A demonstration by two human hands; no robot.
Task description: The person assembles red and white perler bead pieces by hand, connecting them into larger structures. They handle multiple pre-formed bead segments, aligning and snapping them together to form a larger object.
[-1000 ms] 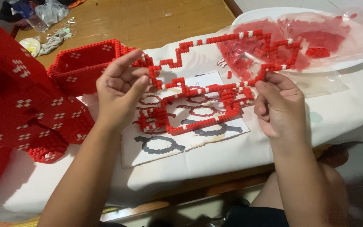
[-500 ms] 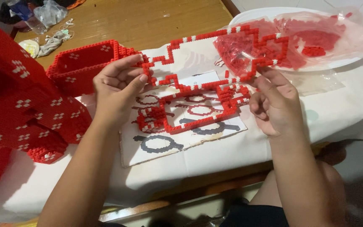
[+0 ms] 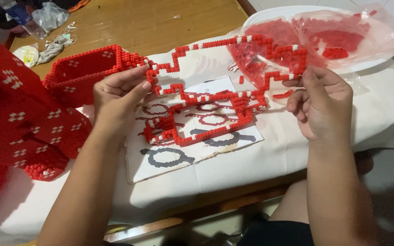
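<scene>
- My left hand [image 3: 119,93] pinches the left end of the red brick lattice [image 3: 215,95] between thumb and fingers; my right hand [image 3: 320,105] is closed on its upper right corner; both grip it, neither is free.
- I hold the lattice tilted, lifted off the printed pattern sheet [image 3: 178,155] at the top; whether its lower edge touches the paper I cannot tell.
- As I judge it, the work is well along but not finished; the lattice is an open outline of stepped red lines with white dots, with wide gaps inside; the grey and red loops on the sheet show through them.
- A finished-looking red box section [image 3: 83,68] stands just beside my left hand; a larger red wall with white crosses [image 3: 19,123] fills the left edge.
- Plenty of loose red bricks remain in the clear bags [image 3: 338,36] on the white tray [image 3: 274,11] beyond my right hand.
- Room is tight at left, where the box section nearly meets the lattice; the bags crowd the upper right corner.
- The white-covered worktop [image 3: 379,105] has open cloth to the right and near its front edge; the near edge drops off just below the sheet.
</scene>
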